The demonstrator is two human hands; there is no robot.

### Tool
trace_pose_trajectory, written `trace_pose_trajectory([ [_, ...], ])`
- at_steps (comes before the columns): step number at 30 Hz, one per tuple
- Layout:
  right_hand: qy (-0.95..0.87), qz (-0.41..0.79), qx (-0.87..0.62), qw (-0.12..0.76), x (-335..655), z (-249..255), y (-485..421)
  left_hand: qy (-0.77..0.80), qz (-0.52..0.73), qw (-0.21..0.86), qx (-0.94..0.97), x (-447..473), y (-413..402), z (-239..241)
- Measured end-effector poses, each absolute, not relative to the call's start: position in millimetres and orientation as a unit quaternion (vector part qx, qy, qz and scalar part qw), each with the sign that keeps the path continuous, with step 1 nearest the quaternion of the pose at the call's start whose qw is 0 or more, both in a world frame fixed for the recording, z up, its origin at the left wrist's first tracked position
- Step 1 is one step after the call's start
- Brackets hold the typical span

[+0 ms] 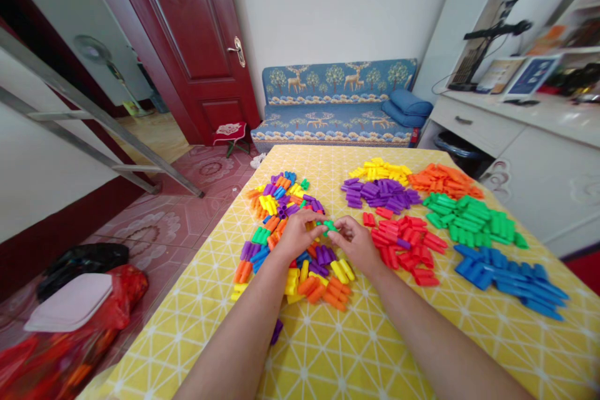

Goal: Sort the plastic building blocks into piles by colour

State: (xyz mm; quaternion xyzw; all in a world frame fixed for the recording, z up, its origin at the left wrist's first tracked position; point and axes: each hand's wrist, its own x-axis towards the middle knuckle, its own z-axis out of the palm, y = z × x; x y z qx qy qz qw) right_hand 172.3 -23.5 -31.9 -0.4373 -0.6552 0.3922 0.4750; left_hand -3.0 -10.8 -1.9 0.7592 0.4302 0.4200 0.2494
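Observation:
My left hand (296, 234) and my right hand (355, 242) meet over a mixed pile of coloured plastic blocks (281, 231) on the yellow patterned tablecloth (328, 350). Both hands pinch the same small green block (328, 225) between their fingertips, one from each side. Sorted heaps lie to the right: yellow blocks (380, 170), purple blocks (379, 194), orange blocks (443, 180), green blocks (471, 219), red blocks (407, 247) and blue blocks (509, 275).
A blue patterned sofa (335, 103) stands behind the table. A dark red door (187, 37) is open at the left. White cabinets (529, 150) line the right side. A red bag with a pink item (70, 312) lies on the floor at left.

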Motion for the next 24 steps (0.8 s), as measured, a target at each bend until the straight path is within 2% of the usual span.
trace_pose_trajectory([
  [24, -0.653, 0.397, -0.438, 0.473, 173.2, -33.4, -22.5, 0.429, 0.418, 0.247, 0.762, -3.5, -9.4, -3.7],
])
